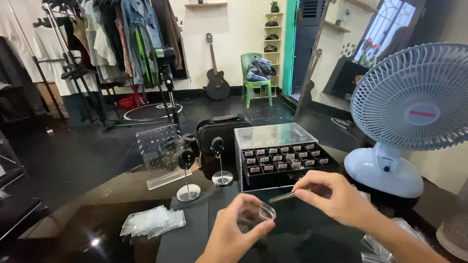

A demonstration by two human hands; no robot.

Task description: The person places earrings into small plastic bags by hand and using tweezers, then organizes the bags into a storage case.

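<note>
- Left hand [233,234] pinching a small clear plastic bag [261,212] between thumb and fingers, just in front of the black compartment box [285,160].
- Right hand [336,195] closed narrowly on a thin clear strip [282,197], tip just above the bag.
- Best kept steady, bag mouth held open, strip aligned.

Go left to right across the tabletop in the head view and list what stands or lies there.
Stack of clear plastic bags → perforated clear acrylic stand → first round-based display stand → second round-based display stand → black compartment box with clear lid → white table fan.
</note>
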